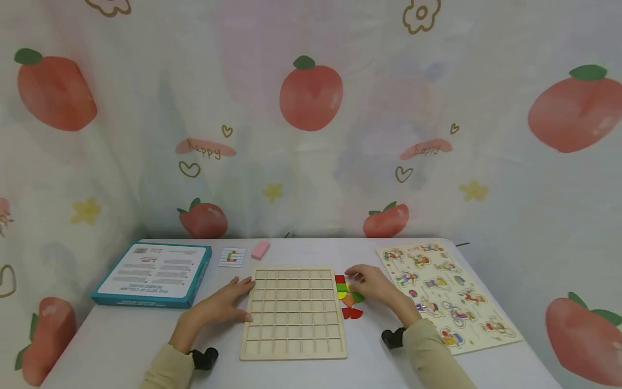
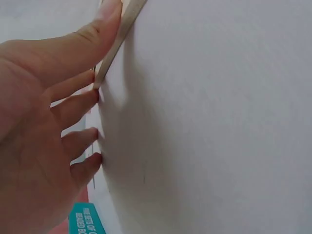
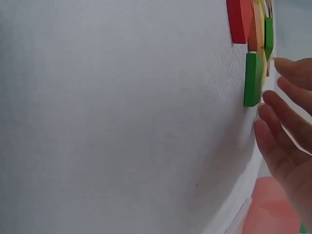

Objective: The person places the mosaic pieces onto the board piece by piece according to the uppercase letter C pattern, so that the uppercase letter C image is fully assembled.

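Note:
My left hand (image 1: 223, 302) rests at the left edge of a wooden grid board (image 1: 293, 356), its thumb on the rim and its fingers spread along the side. In the left wrist view, the thumb (image 2: 92, 41) lies against the board's edge. Close over a small cluster of coloured blocks right of the board is my right hand (image 1: 373, 283), fingers loosely bent. The cluster includes red blocks (image 1: 352, 313), green ones (image 1: 358, 297), an orange one (image 1: 348, 301) and a yellow one (image 1: 342, 295). The right wrist view shows a gap between thumb and fingers, beside a green block (image 3: 252, 80).
A teal-edged box (image 1: 150, 273) lies at the left. Behind the board are a small pattern card (image 1: 232, 257) and a pink block (image 1: 260, 249). A picture puzzle board (image 1: 439, 297) lies at the right, partly under the right forearm. A printed curtain (image 1: 311, 178) hangs behind the table.

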{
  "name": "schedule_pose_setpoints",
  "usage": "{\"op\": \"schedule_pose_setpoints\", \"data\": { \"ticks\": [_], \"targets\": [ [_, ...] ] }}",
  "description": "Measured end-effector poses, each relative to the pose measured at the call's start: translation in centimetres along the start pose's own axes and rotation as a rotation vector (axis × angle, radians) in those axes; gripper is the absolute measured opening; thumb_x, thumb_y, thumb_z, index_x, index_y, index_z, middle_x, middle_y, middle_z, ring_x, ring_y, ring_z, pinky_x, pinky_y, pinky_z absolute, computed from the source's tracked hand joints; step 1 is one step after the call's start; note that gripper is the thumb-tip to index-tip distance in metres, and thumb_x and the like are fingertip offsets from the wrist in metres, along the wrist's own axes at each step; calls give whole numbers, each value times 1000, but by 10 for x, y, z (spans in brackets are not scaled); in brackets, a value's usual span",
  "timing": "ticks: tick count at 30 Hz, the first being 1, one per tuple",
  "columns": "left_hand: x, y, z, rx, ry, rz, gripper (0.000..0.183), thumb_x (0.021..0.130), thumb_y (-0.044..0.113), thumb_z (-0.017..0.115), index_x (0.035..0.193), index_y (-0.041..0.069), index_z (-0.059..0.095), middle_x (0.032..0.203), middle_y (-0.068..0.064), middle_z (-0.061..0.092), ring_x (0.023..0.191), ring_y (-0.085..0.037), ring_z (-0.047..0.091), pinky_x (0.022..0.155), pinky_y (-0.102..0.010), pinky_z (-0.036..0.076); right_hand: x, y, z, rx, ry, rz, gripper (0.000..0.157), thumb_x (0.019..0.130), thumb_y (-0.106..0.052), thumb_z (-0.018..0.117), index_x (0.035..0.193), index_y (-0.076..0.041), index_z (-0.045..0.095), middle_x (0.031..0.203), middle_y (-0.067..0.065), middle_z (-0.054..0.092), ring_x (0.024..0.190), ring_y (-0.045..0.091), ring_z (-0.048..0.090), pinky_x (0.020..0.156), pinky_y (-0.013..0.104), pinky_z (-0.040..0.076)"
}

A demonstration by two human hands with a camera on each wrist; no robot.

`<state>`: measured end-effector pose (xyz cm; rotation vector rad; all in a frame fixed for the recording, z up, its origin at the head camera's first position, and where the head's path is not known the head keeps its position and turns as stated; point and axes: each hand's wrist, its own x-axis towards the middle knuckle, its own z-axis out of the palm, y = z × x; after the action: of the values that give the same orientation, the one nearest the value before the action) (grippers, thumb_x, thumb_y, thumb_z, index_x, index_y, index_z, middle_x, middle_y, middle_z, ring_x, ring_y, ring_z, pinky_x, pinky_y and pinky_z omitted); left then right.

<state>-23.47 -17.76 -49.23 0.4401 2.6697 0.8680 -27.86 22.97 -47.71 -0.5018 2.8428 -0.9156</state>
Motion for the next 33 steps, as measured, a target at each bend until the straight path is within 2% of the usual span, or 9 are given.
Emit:
{"op": "schedule_pose_setpoints", "data": {
  "ticks": [3, 7, 14, 23, 28, 33],
  "targets": [
    [3, 3, 2, 2, -4, -23, 88, 82, 28, 87, 157, 10, 44, 168, -10, 33, 159, -42, 14, 124, -64, 20, 1, 2, -1, -17, -17, 49, 30, 88, -8, 77, 118, -2, 73, 111, 7, 71, 99, 22, 61, 92, 44, 55],
    [3, 8, 2, -13, -13, -40, 88, 80, 24, 89, 155, 8, 46, 167, -11, 34, 158, -41, 16, 124, -63, 19, 2, 3, 0, -37, -39, 73, 28, 85, -11, 83, 111, -3, 75, 100, 3, 66, 91, 18, 57, 86, 37, 53],
    [2, 11, 1, -34, -16, -58, 91, 75, 19, 91, 154, 6, 47, 166, -15, 34, 157, -44, 18, 123, -65, 20, 4, 2, 6, -55, -40, 25, 18, 82, -7, 83, 96, -2, 72, 84, 3, 59, 78, 15, 51, 69, 27, 45],
    [3, 13, 0, -43, -23, -50, 93, 74, 18, 92, 154, 4, 47, 167, -16, 33, 157, -44, 18, 123, -65, 20, 3, 1, 5, -1, -47, 77, 23, 82, -5, 83, 97, -4, 67, 82, 1, 61, 76, 14, 54, 69, 27, 48],
    [4, 18, -4, -19, -15, -58, 93, 74, 19, 92, 154, 5, 47, 167, -16, 33, 157, -44, 18, 122, -65, 21, 6, 2, 1, -2, -56, 108, 14, 86, -8, 82, 95, -8, 72, 83, 0, 64, 78, 15, 56, 73, 29, 51],
    [5, 18, -6, -8, -14, -80, 92, 76, 19, 91, 155, 7, 46, 167, -14, 33, 157, -43, 17, 123, -65, 21, 9, 2, -4, 5, -54, 91, 6, 89, -10, 78, 94, -10, 74, 83, -1, 66, 79, 15, 57, 73, 29, 50]
  ]
}}
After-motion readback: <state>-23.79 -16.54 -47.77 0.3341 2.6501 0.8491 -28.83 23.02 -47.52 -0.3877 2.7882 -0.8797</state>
